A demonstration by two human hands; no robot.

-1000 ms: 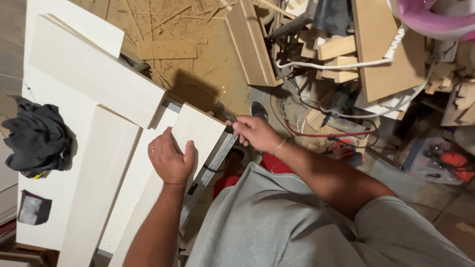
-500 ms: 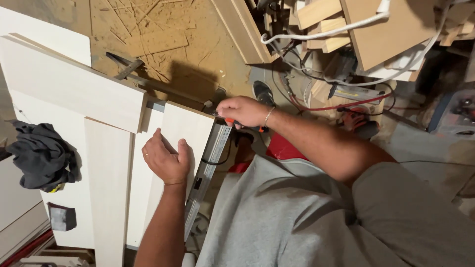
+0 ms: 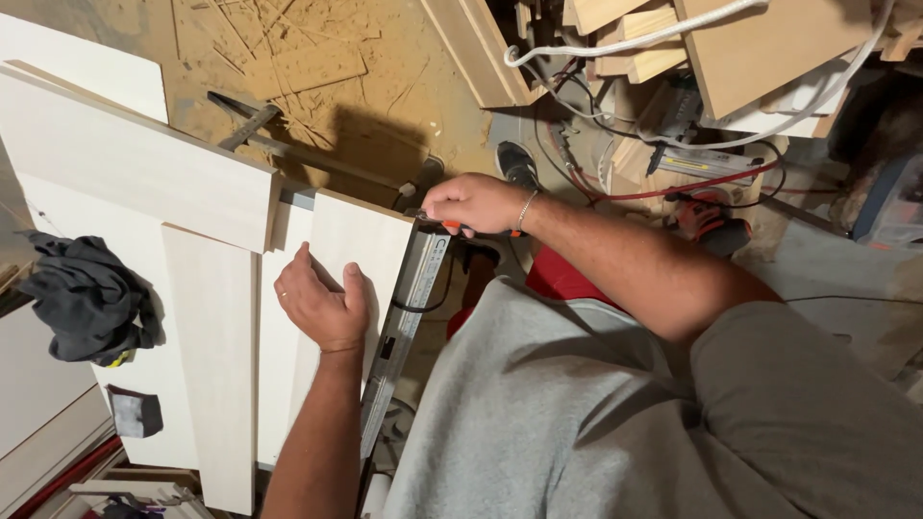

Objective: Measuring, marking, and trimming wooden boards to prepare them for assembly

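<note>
My left hand (image 3: 322, 303) presses flat on a pale laminated board (image 3: 361, 235) that lies on the workbench. My right hand (image 3: 473, 204) is closed around a small tool with an orange and black handle (image 3: 463, 228) at the board's far right corner. A long metal rail with a printed scale (image 3: 404, 327) runs along the board's right edge, just under that hand. The tool's tip is hidden by my fingers.
More pale boards (image 3: 144, 168) lie to the left, with a dark crumpled cloth (image 3: 88, 298) and a small black block (image 3: 135, 411) on them. Sawdust and wood strips cover the floor (image 3: 317, 67). Offcuts, a white hose (image 3: 615, 43) and red cable (image 3: 692, 187) crowd the right.
The view has shifted and my right hand has slid slightly along the board's corner. My left hand has stayed pressed on the board.
</note>
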